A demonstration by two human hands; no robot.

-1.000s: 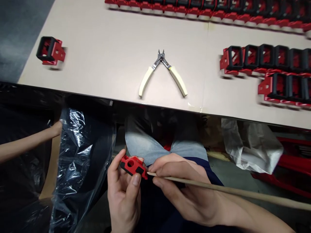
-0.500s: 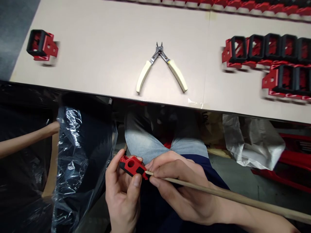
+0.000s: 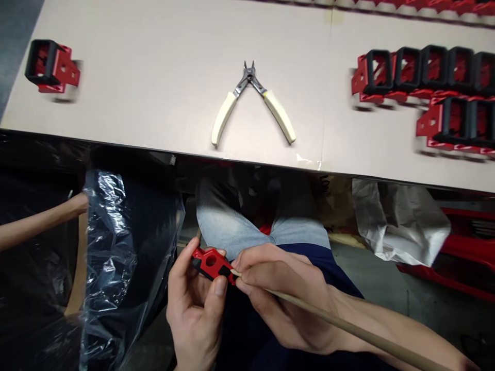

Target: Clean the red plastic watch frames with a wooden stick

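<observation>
Between the thumb and fingers of my left hand [image 3: 197, 309] is a small red and black plastic part [image 3: 212, 263] with a round hole. My right hand [image 3: 286, 293] pinches a long thin wooden stick [image 3: 328, 315] close to its pale tip. That tip meets the right end of the plastic part; whether it goes into an opening there I cannot tell. The stick runs back across my right wrist to the lower right. Both hands are above my lap, below the table's front edge.
On the table [image 3: 154, 77], side cutters [image 3: 250, 93] with cream handles lie spread. One red and black part [image 3: 52, 67] stands at the left; rows of similar parts [image 3: 433, 72] stand at the right. A plastic-lined box [image 3: 112, 257] is left of my legs, a silver bag [image 3: 398, 221] right.
The stick's long end has swung lower in view, while its tip stays at the red and black part. The table and its contents have shifted slightly left and up in view.
</observation>
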